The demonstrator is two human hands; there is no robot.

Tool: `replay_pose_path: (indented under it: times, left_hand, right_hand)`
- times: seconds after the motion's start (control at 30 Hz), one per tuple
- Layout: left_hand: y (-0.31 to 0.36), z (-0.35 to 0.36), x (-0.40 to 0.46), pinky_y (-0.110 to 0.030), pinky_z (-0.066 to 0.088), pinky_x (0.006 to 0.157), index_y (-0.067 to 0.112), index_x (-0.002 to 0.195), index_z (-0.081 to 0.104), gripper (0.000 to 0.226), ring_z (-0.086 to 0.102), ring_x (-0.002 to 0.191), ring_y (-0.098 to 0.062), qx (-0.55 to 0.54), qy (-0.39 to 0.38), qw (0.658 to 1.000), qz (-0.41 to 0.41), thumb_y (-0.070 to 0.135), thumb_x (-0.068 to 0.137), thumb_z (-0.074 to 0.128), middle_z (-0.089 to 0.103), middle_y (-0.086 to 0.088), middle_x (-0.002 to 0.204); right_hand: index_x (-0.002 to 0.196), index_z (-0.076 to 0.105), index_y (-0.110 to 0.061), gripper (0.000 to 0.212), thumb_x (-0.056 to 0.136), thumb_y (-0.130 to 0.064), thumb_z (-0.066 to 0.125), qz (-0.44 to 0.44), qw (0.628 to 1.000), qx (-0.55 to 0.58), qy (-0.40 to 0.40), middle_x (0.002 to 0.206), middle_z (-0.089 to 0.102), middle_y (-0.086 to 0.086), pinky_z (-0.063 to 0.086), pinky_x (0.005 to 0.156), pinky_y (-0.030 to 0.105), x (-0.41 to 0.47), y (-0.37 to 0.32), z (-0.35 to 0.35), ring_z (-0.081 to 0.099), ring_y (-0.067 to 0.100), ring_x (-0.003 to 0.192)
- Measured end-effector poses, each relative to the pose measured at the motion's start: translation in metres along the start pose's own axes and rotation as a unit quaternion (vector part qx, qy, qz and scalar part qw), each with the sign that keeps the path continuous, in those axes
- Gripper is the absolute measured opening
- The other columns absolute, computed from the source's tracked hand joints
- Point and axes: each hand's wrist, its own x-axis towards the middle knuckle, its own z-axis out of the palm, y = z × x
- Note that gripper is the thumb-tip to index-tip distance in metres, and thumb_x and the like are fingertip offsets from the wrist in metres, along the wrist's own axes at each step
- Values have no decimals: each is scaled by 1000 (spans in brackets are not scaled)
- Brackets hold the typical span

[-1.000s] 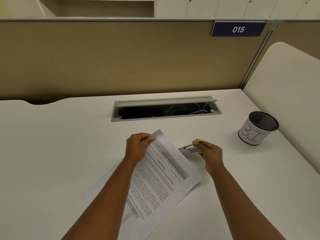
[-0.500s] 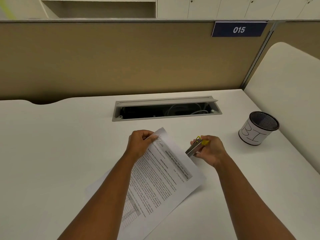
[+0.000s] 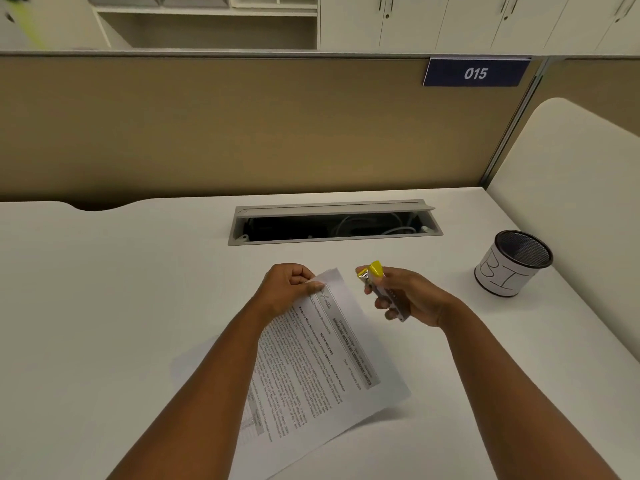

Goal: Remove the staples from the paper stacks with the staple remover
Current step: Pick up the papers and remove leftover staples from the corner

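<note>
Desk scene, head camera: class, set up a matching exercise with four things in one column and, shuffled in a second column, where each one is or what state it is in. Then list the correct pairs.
Things
1. paper stack
2. staple remover
3. mesh cup
4. cable hatch

Places or states
A. standing at the desk's right side, marked with letters
B. held in the right hand, clear of the paper
C. lid open, cables showing inside
D. pinched at its far corner by the left hand

Pairs: 1-D, 2-B, 3-A, 4-C
</note>
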Motion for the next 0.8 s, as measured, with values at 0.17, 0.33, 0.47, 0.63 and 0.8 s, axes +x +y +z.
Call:
replay_pose_path:
  times: [0.17,0.33,0.47,0.63,0.8]
  left_hand:
    - [1,3,2,-15,53,55,20,70,58,15,69,62,-9,18,-14,1000,2,26,80,67,71,-3,79]
    - [-2,6,5,-14,52,54,18,72,58,15,68,59,-8,47,-44,998,5,25,80,68,70,2,75]
    - [0,9,5,-16,53,57,22,69,59,14,67,61,-9,60,-66,996,19,23,79,69,68,4,73]
    - [2,13,5,-27,53,65,21,70,60,13,66,67,-19,75,-75,994,29,22,79,70,65,3,73]
    - [2,13,5,-23,51,62,21,71,61,11,64,63,-14,79,-80,993,34,22,78,70,66,3,73]
  right_hand:
    - [88,63,-14,26,88,-38,53,-29,971,-236,-14,71,59,-1,32,48,17,6,-10,8,41,8,54]
    - [86,66,-17,17,85,-33,61,-51,946,-318,-46,74,63,-7,38,56,14,12,-12,13,48,5,61]
    - [97,66,-3,35,81,-34,65,-73,924,-371,-50,96,68,15,45,67,33,17,-10,18,56,26,78]
    - [105,66,-8,38,76,-33,70,-93,916,-387,-51,106,68,15,51,77,40,20,-10,22,60,29,90]
    - [103,67,-9,36,74,-30,73,-94,919,-380,-36,106,68,13,51,82,40,20,-11,24,60,28,92]
